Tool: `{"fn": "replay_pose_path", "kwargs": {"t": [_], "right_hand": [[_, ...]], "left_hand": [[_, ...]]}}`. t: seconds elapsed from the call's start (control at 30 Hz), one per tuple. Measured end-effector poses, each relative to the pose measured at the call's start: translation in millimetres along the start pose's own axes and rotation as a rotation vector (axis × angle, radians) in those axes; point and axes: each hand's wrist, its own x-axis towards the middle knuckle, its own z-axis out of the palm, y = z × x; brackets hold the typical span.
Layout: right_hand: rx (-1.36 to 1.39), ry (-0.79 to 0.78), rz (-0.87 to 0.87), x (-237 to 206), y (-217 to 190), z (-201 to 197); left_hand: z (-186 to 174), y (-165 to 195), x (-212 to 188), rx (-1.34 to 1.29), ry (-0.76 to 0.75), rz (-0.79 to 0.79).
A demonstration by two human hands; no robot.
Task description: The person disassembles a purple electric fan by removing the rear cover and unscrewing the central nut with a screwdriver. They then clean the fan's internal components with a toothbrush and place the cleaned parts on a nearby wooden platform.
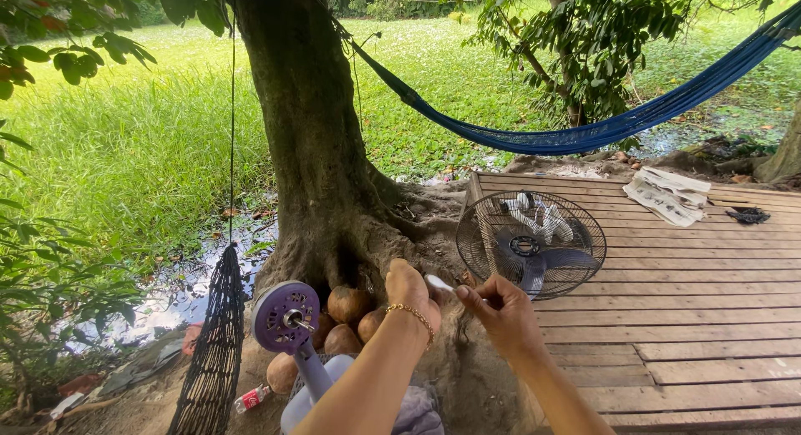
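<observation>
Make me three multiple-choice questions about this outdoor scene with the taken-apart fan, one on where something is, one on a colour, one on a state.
1. Where does the fan grille lie?
A. on the wooden deck
B. in the hammock
C. on the grass

2. What colour is the hammock?
A. red
B. blue
C. yellow

3. What state is the fan's motor head in?
A. bare, shaft exposed
B. covered by the grille
C. blades mounted

Answers:
1 A, the grille with the blades inside rests on the deck's planks by the tree trunk.
2 B, the cloth slung from the tree is blue.
3 A, the purple head shows only its shaft, while the left hand and right hand pinch a small white part.
</observation>
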Motion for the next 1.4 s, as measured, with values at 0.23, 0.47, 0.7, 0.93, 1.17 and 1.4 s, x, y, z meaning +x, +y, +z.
{"fn": "replay_pose_path", "kwargs": {"t": [0.23, 0.47, 0.7, 0.93, 1.17, 1.4], "right_hand": [[0.121, 0.198, 0.096, 2, 17, -9], [0.067, 0.079, 0.101, -3, 17, -2], [0.371, 0.119, 0.134, 3, 17, -10], [0.464, 0.051, 0.174, 8, 31, -11], [0.128, -0.028, -0.002, 0, 26, -15], [-0.156, 0.025, -0.151, 9, 15, -36]], "left_hand": [[1, 6, -3, 0.073, 0.006, -0.036], [4, 0, -8, 0.077, -0.002, -0.084], [-2, 6, -22, 0.383, -0.198, -0.058], [-3, -2, -14, 0.452, -0.184, 0.08], [-10, -7, -13, 0.482, -0.23, 0.24], [-17, 1, -16, 0.74, -0.112, 0.176]]}}
